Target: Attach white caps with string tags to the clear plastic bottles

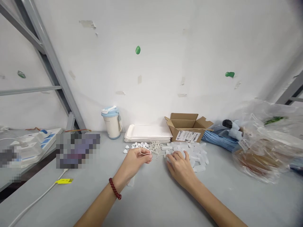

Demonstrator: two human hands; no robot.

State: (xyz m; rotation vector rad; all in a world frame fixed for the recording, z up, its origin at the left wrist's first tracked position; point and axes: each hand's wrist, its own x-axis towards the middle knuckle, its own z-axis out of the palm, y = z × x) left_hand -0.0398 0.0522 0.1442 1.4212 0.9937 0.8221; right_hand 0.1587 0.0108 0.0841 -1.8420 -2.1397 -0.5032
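Note:
My left hand (pixel 136 160) is closed in a pinch on a thin off-white cord (pixel 143 153), whose loop shows between thumb and fingertips. My right hand (pixel 181 168) reaches over a spread of translucent plastic tubes (pixel 200 157). Its fingers are apart, and the fingertips are at the near left side of those tubes; any contact underneath is hidden. Between the hands and a little beyond lies a tangle of off-white cords (pixel 155 147). Small white caps (pixel 139 145) are heaped behind my left hand. One translucent piece (pixel 131 182) lies beside my left wrist.
Behind stand a stack of white packets (pixel 149 132), an open cardboard box (pixel 187 132) and a lidded cup (pixel 112 124). Clear plastic bags (pixel 267 151) and a blue bundle (pixel 220 140) lie right. A power strip (pixel 40 146) and white cable (pixel 40 198) are left.

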